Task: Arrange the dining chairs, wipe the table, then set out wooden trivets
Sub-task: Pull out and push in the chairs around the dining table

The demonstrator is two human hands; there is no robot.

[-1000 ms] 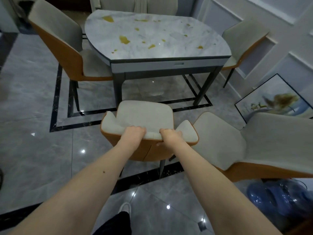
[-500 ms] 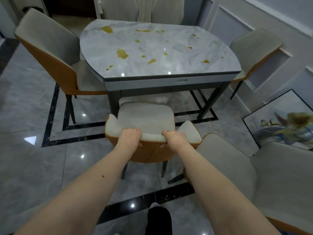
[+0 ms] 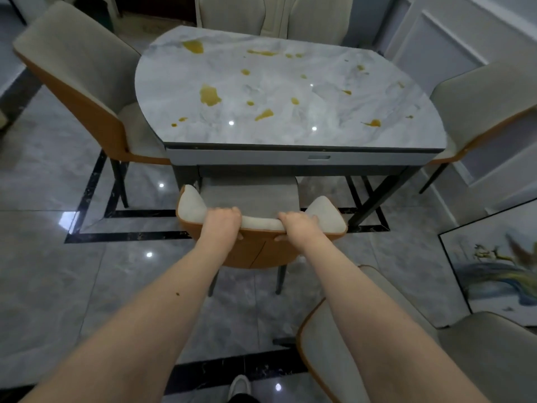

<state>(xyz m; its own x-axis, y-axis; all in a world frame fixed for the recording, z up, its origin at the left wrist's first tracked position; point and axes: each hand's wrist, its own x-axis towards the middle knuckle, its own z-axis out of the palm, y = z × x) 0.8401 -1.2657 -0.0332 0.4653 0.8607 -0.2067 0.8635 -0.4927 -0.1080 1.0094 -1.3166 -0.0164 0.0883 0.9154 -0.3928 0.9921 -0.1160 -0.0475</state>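
Both hands, left hand [image 3: 222, 221] and right hand [image 3: 296, 225], grip the chair [image 3: 261, 248] with curled fingers at the desk [image 3: 290, 152]; yellow spills [image 3: 209, 95] remain, no trivets out.

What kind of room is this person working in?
Most likely a home dining room. A marble-topped dining table with yellow spills stands on a glossy tiled floor, with upholstered dining chairs round it, and a framed painting leans against the panelled wall.
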